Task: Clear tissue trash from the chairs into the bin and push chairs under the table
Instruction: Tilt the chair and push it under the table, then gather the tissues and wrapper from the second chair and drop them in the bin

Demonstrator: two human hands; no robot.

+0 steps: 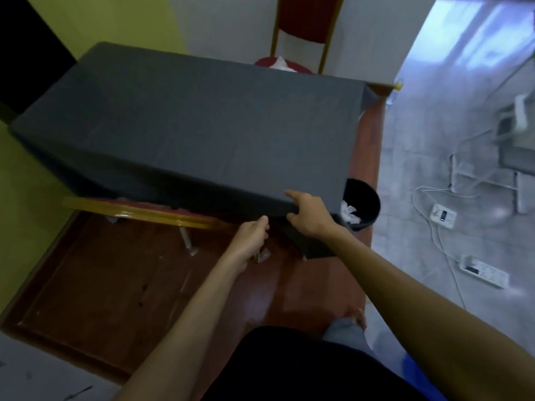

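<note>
A table under a dark grey cloth (188,120) fills the middle of the head view. My right hand (308,215) grips the cloth's hanging front edge near the right corner. My left hand (252,237) is curled just below that edge, by the right end of the near chair's gold backrest rail (144,211); the frame does not show whether it holds anything. The near chair sits mostly under the table. A second red chair (301,36) stands behind the table with white tissue (279,62) on its seat. A black bin (362,204) at the table's right front corner holds white tissue.
The table stands on a red-brown wooden floor strip (130,285). To the right, the grey tiled floor carries white power strips (483,274) and trailing cables. A yellow-green wall runs along the left.
</note>
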